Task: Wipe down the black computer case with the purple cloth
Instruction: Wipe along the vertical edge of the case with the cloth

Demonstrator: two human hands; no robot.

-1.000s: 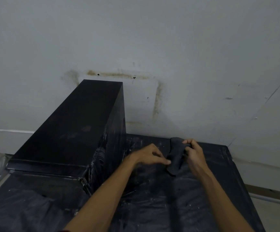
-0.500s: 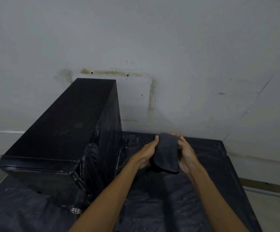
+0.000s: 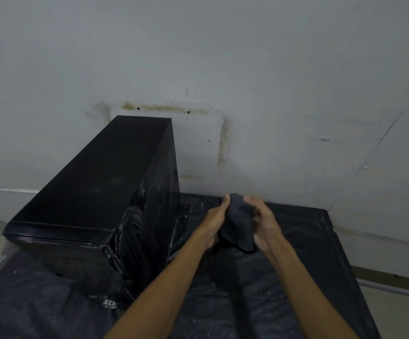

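Over the last second the cloth point(image 3: 239, 222) has gone from a narrow strip hanging from the right hand point(image 3: 265, 225) to a rounded bundle gathered between both hands, and the left hand point(image 3: 212, 222) has closed in against it. Both are raised just to the right of the black computer case point(image 3: 93, 189), apart from its side panel. The left thumb lies up along the cloth's left edge with the palm wrapped round that side; its other fingers are hidden behind the fabric. The right fingers curl round the cloth's right side and grip it. The case stands on a table covered by a crinkled black plastic sheet point(image 3: 301, 272), which spreads right of the case and below the hands. A small shiny metal piece point(image 3: 108, 303) lies on the sheet at the case's near corner. Behind the case rises a pale wall point(image 3: 247, 57) with brownish stains point(image 3: 166, 108) above and right of the case's far end. In this dim light the cloth reads dark grey, soft and folded, its lower corner hanging loose. The case's top looks matt and faintly smudged, and its side glossy with pale streaks.
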